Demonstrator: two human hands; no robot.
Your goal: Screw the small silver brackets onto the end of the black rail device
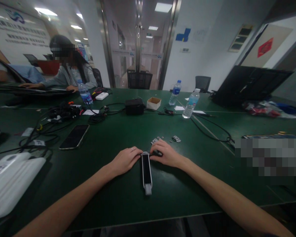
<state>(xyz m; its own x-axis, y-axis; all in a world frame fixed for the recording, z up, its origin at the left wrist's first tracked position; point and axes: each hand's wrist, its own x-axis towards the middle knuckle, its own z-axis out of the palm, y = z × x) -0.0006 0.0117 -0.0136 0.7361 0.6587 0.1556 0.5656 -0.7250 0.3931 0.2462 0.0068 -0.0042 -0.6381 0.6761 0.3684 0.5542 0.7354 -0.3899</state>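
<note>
A long, narrow black device with a pale silver frame [146,169] lies on the green table, its lighter grey end tab pointing toward me. My left hand [127,159] is closed, fingertips pinching the far end of the device from the left. At the same end, on the right, my right hand [166,154] grips a short screwdriver-like tool with a black handle [158,153], its tip against the side of the device; the exact contact is too small to make out. Just beyond my right hand lie several small metal parts, among them a bracket [176,139].
A phone [74,137] and tangled cables [64,112] lie left, above a white case [12,181]. Farther back are a black box [134,106], a small open carton [154,103] and water bottles [191,103]. A black case [251,86] stands right. Another person [71,69] sits across at left.
</note>
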